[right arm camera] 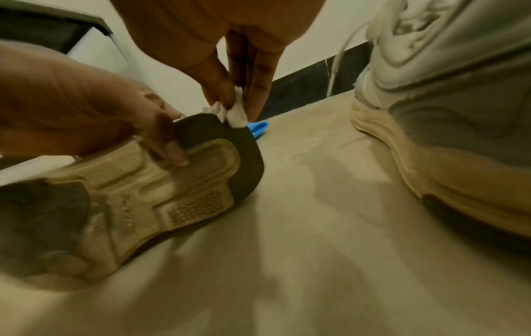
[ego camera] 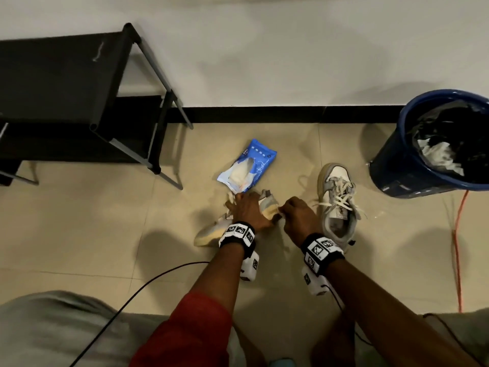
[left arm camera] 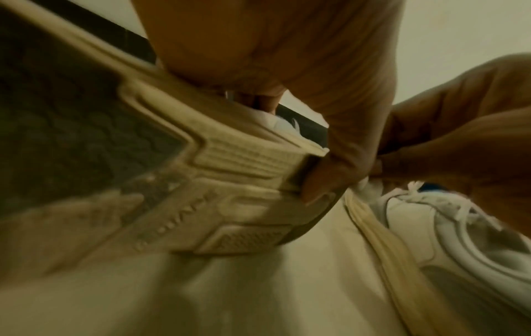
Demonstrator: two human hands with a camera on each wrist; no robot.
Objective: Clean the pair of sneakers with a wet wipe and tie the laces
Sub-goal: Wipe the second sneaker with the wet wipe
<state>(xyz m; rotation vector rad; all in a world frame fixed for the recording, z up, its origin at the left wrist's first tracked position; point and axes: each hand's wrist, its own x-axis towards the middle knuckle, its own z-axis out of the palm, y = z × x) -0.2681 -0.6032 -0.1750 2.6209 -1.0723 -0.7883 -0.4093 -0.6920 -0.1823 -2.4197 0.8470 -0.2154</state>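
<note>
Currently my left hand grips the tipped cream-soled sneaker on the beige tile floor; right hand pinches a white wet wipe at its heel edge, apparently touching. Second grey-white laced sneaker stands upright just right.

Tipped sneaker's upper hidden.

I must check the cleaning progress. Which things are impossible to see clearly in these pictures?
- Upper of the tipped sneaker: head view, covered by the left hand.
- Wet wipe: mostly hidden inside the right hand fingers.
- Sole lettering: left wrist view, blurred.
- Bin contents: head view, cut off by the edge.
- Pack print: too small.
</note>
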